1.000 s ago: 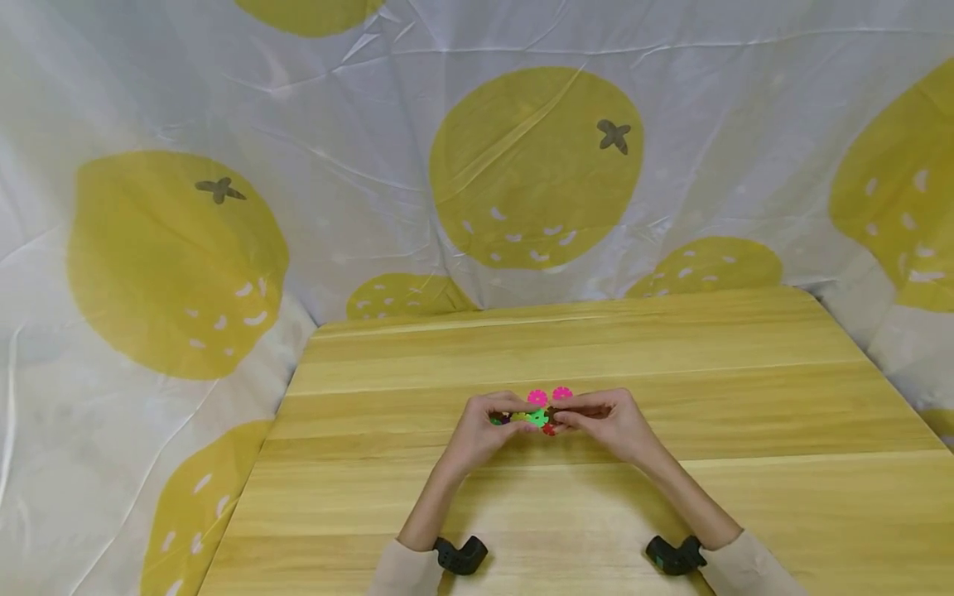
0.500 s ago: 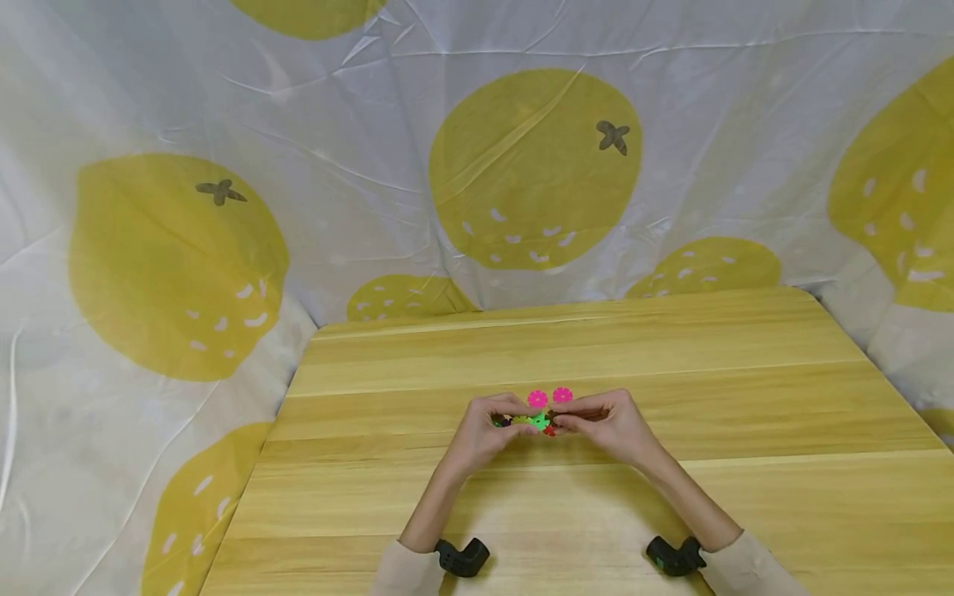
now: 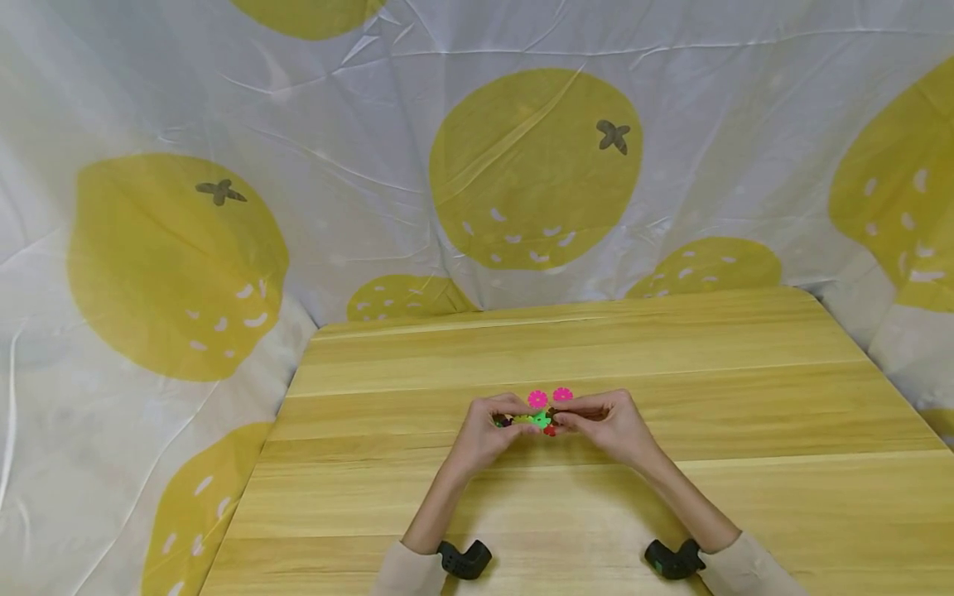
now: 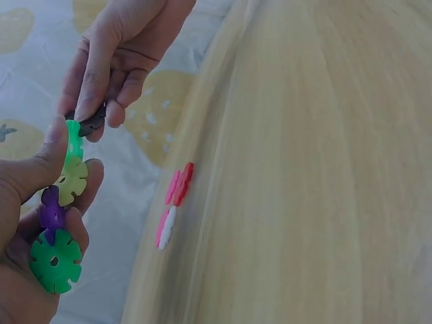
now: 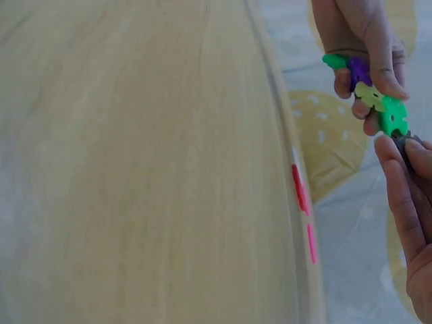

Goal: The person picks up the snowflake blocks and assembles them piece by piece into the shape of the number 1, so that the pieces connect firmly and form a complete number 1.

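My left hand [image 3: 480, 430] grips a short chain of slotted plastic snowflake discs. In the left wrist view the chain runs from a green disc [image 4: 56, 263] through a purple disc [image 4: 51, 214] and a yellow disc [image 4: 71, 182] to a bright green disc [image 4: 74, 143]. The thumb and fingers pinch it near the bright green end. My right hand [image 3: 614, 422] pinches a dark brown-grey disc [image 4: 93, 121] between thumb and fingertips. That dark disc meets the edge of the bright green one, and fingertips partly cover the joint.
On the wooden table [image 3: 671, 356], two pink discs [image 3: 537, 399] lie just beyond the hands. A red disc [image 4: 183, 185] and a white disc [image 4: 167, 229] are close beside them in the left wrist view. A lemon-print cloth [image 3: 358, 165] hangs behind the table.
Both hands stay almost in place. Between them the bright green disc has shifted very slightly to the right, with the dark disc still at its edge.
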### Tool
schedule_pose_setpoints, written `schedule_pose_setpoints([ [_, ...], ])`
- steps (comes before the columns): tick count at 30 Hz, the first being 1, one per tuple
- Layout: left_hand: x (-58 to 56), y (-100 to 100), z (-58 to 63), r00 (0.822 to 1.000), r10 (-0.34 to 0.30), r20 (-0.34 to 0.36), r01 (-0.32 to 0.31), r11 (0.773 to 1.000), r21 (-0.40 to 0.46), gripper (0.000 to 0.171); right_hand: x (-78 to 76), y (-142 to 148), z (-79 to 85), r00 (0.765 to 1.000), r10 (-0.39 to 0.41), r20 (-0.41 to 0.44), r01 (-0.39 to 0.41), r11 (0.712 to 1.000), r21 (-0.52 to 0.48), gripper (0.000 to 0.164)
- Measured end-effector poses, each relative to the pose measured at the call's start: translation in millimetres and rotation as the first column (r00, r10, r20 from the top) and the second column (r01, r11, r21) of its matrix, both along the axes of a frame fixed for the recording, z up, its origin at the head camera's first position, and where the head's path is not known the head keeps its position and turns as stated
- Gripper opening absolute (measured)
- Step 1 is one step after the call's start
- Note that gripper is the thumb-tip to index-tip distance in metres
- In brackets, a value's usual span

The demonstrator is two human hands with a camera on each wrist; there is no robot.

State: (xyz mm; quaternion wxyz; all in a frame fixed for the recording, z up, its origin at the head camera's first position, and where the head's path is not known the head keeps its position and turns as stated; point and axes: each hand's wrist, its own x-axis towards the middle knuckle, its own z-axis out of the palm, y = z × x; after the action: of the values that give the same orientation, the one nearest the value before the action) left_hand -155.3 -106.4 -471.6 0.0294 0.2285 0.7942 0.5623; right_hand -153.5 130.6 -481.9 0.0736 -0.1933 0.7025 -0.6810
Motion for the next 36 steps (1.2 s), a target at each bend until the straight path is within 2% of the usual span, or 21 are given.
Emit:
schedule_pose_setpoints([
  [2,0.4,0.1,0.0,1.0,0.0,0.002,0.0,1.0,0.001,0.016,-0.3,-0.1,-0.7,1.0,0.0,0.011,0.0,1.0,0.0,0.022],
  [8,0.7,-0.1,-1.9,0.999,-0.029,0.019,0.029,0.999,-0.014,0.017,0.8,0.2,-0.9,1.0,-0.016,-0.006,0.016,0.995,0.1,0.019],
  [13,0.1,-0.7,-1.2,0.999,-0.018,0.037,0.019,1.0,-0.021,0.019,0.4,-0.8,0.5,1.0,-0.014,0.022,0.013,0.997,0.075,0.019],
  [18,-1.0,-3.6,2.0,0.995,-0.029,0.093,0.03,0.999,-0.013,0.019,0.5,2.4,2.0,0.999,0.011,0.036,-0.013,0.999,0.049,0.022],
  [25,-2.9,-6.7,4.7,0.991,-0.032,0.126,0.032,0.999,0.005,0.02,-1.3,6.7,2.4,0.997,-0.011,-0.071,0.02,0.992,0.122,0.022],
  [28,-3.2,-6.3,5.2,0.988,-0.042,0.148,0.039,0.999,0.023,0.019,-1.7,7.3,2.6,0.996,-0.011,-0.083,0.021,0.991,0.131,0.019],
  [32,-3.3,-4.1,4.8,0.986,-0.035,0.163,0.033,0.999,0.01,0.018,-2.7,6.5,1.9,1.0,-0.005,-0.03,0.008,0.994,0.108,0.021],
  [36,-1.3,-0.4,4.7,0.993,0.012,0.117,-0.001,0.996,-0.091,0.019,-4.8,4.2,-0.3,0.999,0.001,0.053,-0.004,0.998,0.066,0.025],
])
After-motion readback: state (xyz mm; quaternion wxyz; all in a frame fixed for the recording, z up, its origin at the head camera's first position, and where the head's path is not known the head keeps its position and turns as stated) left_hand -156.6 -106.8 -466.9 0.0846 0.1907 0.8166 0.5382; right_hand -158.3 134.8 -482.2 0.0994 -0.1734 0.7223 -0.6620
